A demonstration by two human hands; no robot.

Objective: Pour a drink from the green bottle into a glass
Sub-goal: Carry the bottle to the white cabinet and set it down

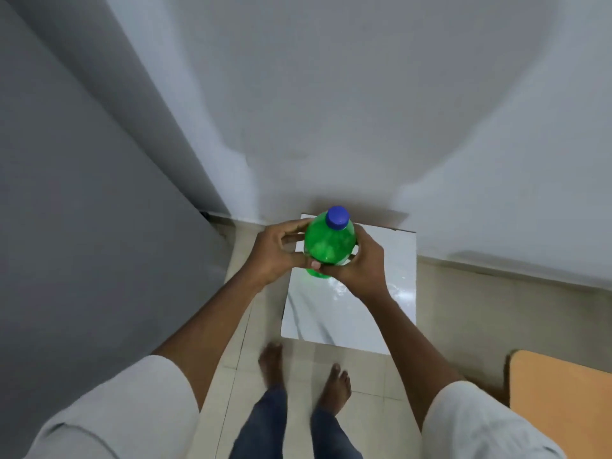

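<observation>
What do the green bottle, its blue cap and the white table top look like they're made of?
Green bottle: likely translucent plastic; light glows through it. Blue cap: opaque plastic, apparently matte. White table top: glossy, hard surface, maybe laminate or stone; it shows reflections and faint grey veins.

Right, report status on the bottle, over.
Left hand and right hand both clasped on green bottle. Blue cap on, bottle upright above white table. No glass in view.

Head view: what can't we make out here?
- Glass: none visible; whether one stands on the white table behind the hands is hidden.
- Green bottle: lower body and label covered by left hand and right hand.
- Blue cap: sealed or loosened, too small.
</observation>
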